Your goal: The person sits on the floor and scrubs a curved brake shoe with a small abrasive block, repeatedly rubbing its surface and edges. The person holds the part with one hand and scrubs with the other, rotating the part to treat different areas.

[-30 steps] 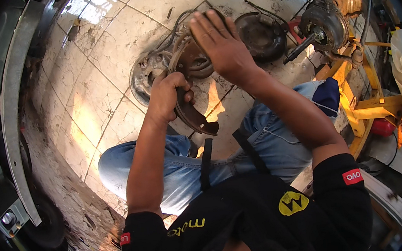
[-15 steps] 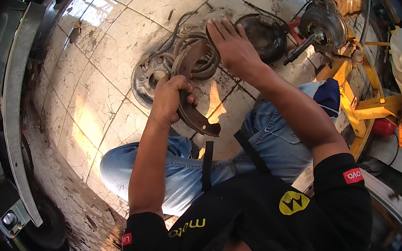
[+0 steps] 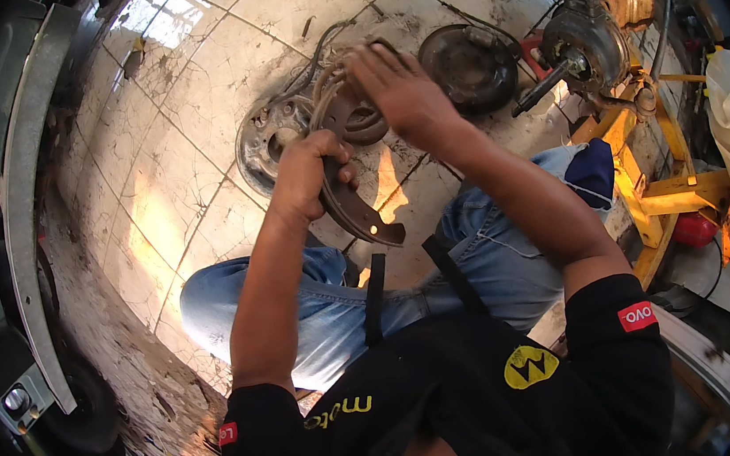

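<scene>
Curved brake shoe (image 3: 352, 210), held above the tiled floor (image 3: 196, 148) in front of the lap (image 3: 417, 304), in the clenched grip of the left hand (image 3: 307, 170); its long axis runs away from the lap, the arc bulging leftward, the hollow side facing right, the lower tip directed rightward and toward the lap. Right hand (image 3: 405, 99), fingers extended, covers the upper end; whether its grip holds anything cannot be told. Ringed parts (image 3: 365, 125) beyond are partly hidden and hard to make out
</scene>
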A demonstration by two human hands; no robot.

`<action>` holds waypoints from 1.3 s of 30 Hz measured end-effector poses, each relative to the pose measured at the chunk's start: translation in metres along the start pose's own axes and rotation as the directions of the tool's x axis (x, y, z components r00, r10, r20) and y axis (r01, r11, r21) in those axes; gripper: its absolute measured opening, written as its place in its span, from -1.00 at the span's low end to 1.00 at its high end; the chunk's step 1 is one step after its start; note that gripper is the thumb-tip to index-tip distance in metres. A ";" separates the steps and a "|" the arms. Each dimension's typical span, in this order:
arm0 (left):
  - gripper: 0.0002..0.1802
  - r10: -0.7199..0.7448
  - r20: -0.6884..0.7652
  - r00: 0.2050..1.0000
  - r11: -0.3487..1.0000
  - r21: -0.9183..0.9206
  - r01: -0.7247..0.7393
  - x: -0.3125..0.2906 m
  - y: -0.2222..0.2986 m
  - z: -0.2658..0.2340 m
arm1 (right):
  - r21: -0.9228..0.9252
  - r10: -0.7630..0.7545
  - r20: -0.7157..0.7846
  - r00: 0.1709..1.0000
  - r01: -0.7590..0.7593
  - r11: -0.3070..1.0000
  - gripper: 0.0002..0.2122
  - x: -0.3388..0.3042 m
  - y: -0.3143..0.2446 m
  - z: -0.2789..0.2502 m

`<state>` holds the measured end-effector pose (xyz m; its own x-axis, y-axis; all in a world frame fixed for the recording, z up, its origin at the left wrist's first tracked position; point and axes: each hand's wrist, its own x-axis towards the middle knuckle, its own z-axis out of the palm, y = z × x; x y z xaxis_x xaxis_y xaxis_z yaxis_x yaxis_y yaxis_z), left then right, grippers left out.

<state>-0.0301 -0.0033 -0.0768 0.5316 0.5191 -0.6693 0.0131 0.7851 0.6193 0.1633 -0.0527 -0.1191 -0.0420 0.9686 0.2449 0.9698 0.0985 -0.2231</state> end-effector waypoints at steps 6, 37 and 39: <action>-0.86 0.082 -0.006 0.997 0.991 0.109 -0.081 0.003 -0.001 -0.003 | 0.073 -0.080 -0.204 0.976 0.096 0.993 -0.45 0.007 -0.007 -0.014; -0.87 0.082 -0.029 0.996 0.995 0.062 -0.080 -0.003 -0.006 0.011 | -0.024 0.030 -0.055 0.998 -0.031 0.999 -0.42 0.004 0.007 -0.010; -0.86 0.103 -0.041 0.994 0.992 0.075 -0.100 -0.004 -0.004 0.012 | 0.057 -0.069 -0.193 0.979 0.081 0.995 -0.45 0.007 -0.001 -0.015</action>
<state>-0.0225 -0.0123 -0.0716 0.4946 0.6108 -0.6183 0.0232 0.7019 0.7119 0.1653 -0.0492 -0.1026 -0.0614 0.8975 0.4368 0.9481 0.1893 -0.2556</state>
